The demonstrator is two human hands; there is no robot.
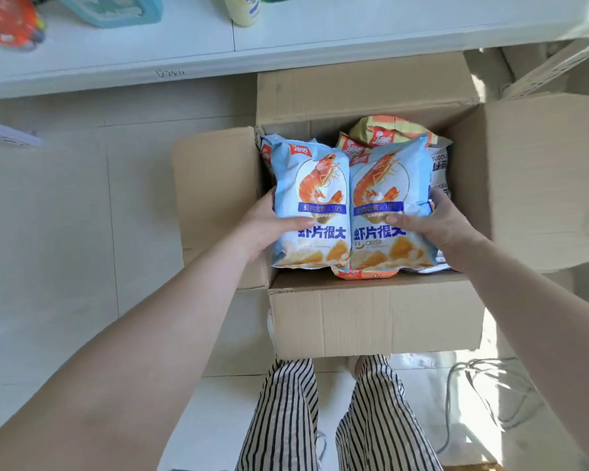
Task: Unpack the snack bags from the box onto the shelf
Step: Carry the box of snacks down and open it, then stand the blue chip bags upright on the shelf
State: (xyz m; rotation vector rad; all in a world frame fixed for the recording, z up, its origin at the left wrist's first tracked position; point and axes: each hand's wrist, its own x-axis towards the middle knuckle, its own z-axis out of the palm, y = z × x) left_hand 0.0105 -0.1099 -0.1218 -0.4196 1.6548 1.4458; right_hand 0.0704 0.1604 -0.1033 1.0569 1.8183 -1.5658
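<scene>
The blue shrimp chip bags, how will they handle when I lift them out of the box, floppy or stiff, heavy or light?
The left blue bag and right blue bag look puffed with air, so probably light and fairly firm, not floppy. Their film is glossy, so they may slip between the left hand and right hand. The chips inside probably crush easily, so squeeze gently.

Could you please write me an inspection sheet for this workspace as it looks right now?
Surface: white shelf above the box, partly bare.
Job's things: open cardboard box on the floor; two blue shrimp-crisp bags side by side over it; orange bags and white bags below.
Clutter: teal container, orange item, pale bottle on the shelf.
Grippers: left hand and right hand each grip a blue bag.
Cables: white cable looped on the floor.
Surroundings: tiled floor, striped trousers.
</scene>
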